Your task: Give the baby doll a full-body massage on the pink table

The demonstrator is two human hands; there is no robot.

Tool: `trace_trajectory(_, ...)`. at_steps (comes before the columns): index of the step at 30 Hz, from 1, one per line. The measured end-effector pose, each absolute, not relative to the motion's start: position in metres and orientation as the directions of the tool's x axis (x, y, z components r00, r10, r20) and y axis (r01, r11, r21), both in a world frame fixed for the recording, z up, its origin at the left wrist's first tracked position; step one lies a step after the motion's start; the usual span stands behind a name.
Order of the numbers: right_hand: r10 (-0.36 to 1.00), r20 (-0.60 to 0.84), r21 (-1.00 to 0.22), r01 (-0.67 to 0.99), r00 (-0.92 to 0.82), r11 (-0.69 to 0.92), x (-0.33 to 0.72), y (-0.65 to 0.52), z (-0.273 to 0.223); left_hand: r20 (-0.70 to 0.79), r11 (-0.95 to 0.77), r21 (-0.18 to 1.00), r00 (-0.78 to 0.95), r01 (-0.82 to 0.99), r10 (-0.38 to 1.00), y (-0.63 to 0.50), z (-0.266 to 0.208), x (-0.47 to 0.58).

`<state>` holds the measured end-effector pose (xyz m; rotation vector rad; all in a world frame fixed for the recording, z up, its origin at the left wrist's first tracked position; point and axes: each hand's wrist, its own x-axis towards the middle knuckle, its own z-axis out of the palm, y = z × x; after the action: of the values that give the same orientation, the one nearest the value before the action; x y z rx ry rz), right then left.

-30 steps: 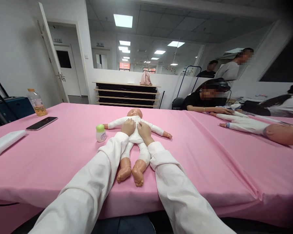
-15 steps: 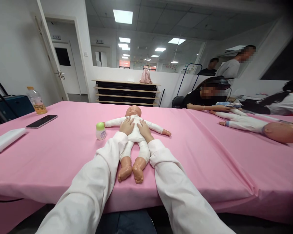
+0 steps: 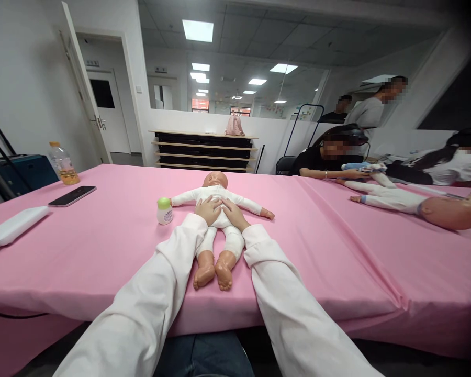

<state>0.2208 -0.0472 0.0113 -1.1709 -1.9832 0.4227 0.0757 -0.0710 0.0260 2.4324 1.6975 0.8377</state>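
Note:
A baby doll (image 3: 215, 195) with a white cloth body lies on its back on the pink tablecloth (image 3: 121, 251), its feet toward me and its arms spread. My left hand (image 3: 209, 210) rests flat on the left side of the doll's belly, fingers stretched out. On the right side of the belly lies my right hand (image 3: 234, 213), also flat, its fingertips close to those of the left. Both hands touch the doll without gripping it. Just left of the doll stands a small white bottle with a green cap (image 3: 165, 211), near the doll's hand.
At the left are a phone (image 3: 73, 196), a white device (image 3: 18, 226) and a drink bottle (image 3: 64, 164). Another doll (image 3: 408, 201) lies at the right, where a person in black (image 3: 322, 159) leans over the table. A pink backpack (image 3: 234, 125) sits on the rack behind.
Both my hands have slid down from the doll's chest to its belly and come closer together. The doll remains on its back.

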Motion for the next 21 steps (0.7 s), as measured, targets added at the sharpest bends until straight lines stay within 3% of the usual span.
trace_trajectory(3, 0.855, 0.428, -0.603, 0.613, -0.291, 0.511, 0.223, -0.056, 0.012, 0.472, -0.37, 0.264, 0.215, 0.891, 0.855, -0.08, 0.026, 0.077)
trace_trajectory(7, 0.844, 0.511, -0.636, 0.588, -0.165, 0.5, 0.224, -0.07, 0.016, 0.526, -0.424, 0.147, 0.293, 0.894, 0.798, -0.09, 0.026, 0.075)
trace_trajectory(11, 0.825, 0.543, -0.604, 0.611, -0.154, 0.512, 0.221, -0.078, 0.021, 0.489, -0.465, 0.186, 0.329, 0.866, 0.808, -0.086, 0.023, 0.073)
trace_trajectory(15, 0.837, 0.471, -0.591, 0.605, -0.279, 0.534, 0.218, -0.076, 0.023, 0.391, -0.348, 0.269, 0.229, 0.898, 0.892, -0.082, 0.025, 0.074)
trace_trajectory(18, 0.862, 0.392, -0.569, 0.651, -0.322, 0.502, 0.217, -0.076, 0.024, 0.417, -0.3, 0.226, 0.186, 0.927, 0.889, -0.088, 0.028, 0.077)
trace_trajectory(21, 0.866, 0.418, -0.579, 0.654, -0.275, 0.487, 0.217, -0.081, 0.024, 0.466, -0.252, 0.143, 0.16, 0.957, 0.87, -0.096, 0.03, 0.08)
